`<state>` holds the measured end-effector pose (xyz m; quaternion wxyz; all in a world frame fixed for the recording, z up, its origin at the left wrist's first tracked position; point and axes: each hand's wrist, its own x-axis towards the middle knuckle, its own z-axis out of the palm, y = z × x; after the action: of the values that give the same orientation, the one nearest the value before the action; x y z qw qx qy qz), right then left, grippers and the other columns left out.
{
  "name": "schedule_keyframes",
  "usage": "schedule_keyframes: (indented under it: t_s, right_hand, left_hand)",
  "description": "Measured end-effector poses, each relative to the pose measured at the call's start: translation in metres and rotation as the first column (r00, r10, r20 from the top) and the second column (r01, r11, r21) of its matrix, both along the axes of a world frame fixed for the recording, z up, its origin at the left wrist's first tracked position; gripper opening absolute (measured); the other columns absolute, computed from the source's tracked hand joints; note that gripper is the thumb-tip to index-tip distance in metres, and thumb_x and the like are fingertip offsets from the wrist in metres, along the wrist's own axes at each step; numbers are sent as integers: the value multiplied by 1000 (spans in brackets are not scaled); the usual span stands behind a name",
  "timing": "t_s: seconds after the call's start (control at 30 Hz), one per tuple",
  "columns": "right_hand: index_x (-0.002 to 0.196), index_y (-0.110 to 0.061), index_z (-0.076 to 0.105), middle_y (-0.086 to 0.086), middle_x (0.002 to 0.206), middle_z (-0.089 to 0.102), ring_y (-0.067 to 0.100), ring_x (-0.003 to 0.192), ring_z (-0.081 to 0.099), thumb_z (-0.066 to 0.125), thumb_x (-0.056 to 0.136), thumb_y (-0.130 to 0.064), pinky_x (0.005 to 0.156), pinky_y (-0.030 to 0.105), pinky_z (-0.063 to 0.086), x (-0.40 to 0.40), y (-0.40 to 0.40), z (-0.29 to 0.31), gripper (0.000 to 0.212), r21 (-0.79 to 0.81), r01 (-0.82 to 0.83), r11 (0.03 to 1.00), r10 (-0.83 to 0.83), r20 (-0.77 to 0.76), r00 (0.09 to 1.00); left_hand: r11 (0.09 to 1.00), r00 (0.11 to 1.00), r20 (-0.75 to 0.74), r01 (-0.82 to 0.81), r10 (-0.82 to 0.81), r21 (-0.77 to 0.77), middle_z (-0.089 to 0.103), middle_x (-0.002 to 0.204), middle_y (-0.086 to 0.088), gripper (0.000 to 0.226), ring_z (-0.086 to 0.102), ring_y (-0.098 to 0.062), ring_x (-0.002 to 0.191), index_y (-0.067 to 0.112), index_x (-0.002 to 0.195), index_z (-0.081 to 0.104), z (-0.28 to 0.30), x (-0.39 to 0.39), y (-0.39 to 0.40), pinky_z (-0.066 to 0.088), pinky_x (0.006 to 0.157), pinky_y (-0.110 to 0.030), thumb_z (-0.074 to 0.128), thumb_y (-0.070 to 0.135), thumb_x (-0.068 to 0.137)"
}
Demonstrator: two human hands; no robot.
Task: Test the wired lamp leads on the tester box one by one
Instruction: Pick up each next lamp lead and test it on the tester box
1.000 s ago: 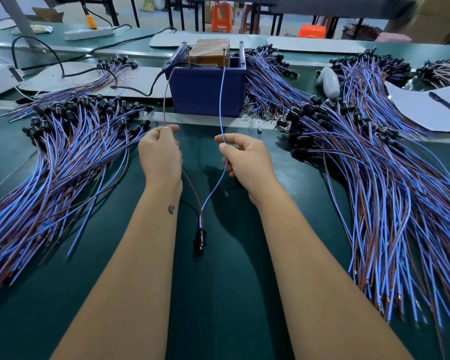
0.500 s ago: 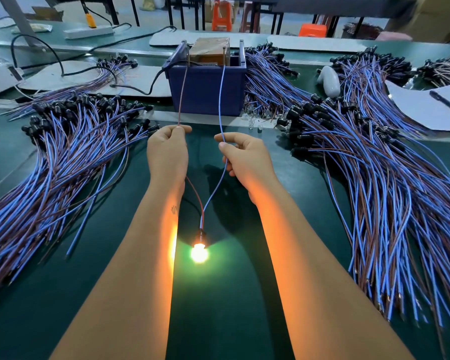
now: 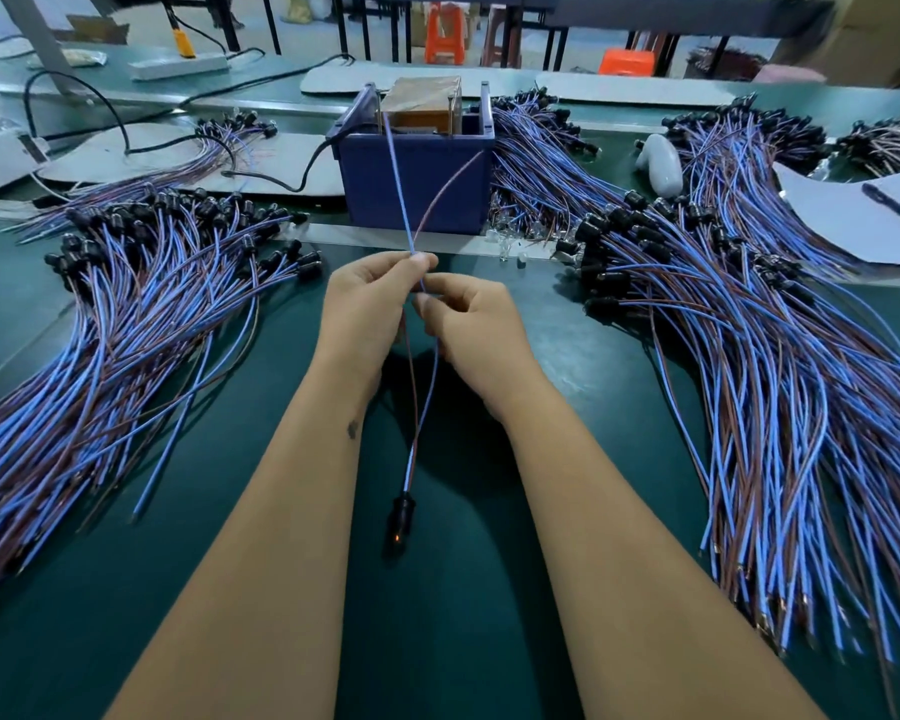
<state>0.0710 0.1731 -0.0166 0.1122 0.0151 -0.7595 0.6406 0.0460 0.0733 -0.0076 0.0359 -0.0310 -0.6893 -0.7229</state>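
Note:
A blue tester box (image 3: 417,184) with a brown block on top stands at the middle back of the green table. My left hand (image 3: 365,314) and my right hand (image 3: 468,330) are close together in front of it, both pinching one lamp lead (image 3: 427,402). Its blue and brown wires rise from my fingertips toward the box; the brown end curves off to the right, away from the top. The lead's black lamp holder (image 3: 400,514) lies on the table between my forearms, with only a faint orange dot inside.
A big pile of blue and brown leads (image 3: 126,324) fans out on the left, another larger pile (image 3: 749,330) on the right. A white paper with a pen (image 3: 863,215) lies at the far right. A black cable (image 3: 261,179) runs to the box.
The lamp, lit bright half a second ago, has gone dark. My hands have come together at the middle, and the brown wire has swung off the box to the right.

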Motion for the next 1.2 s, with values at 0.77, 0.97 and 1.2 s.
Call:
schedule_keyframes:
  t_s: [0.77, 0.97, 1.2]
  right_hand:
    - [78, -10, 48, -5, 49, 41, 11, 43, 39, 33, 107, -16, 44, 22, 36, 15, 57, 38, 33, -462, 235, 855, -231, 66, 971]
    - [80, -8, 61, -1, 55, 49, 20, 59, 51, 47, 97, -18, 50, 23, 34, 24, 120, 72, 24, 427, 335, 840, -440, 174, 881]
    - [106, -8, 56, 14, 101, 57, 35, 96, 51, 42, 97, -23, 71, 38, 40, 36, 171, 75, 22, 829, 400, 392, -698, -15, 716]
  left_hand:
    - [913, 864, -335, 286, -376, -290, 73, 76, 0, 16, 60, 4, 72, 15, 79, 74, -4, 44, 41, 46, 75, -16, 80, 0, 76]
    - [835, 887, -245, 230, -391, -501, 69, 68, 11, 24, 61, -8, 62, 32, 71, 70, -15, 44, 46, 49, 63, -21, 79, 10, 76]
    - [890, 946, -213, 131, -243, -436, 63, 60, 24, 18, 52, 5, 51, 33, 72, 68, -14, 39, 41, 37, 52, -6, 77, 20, 81]
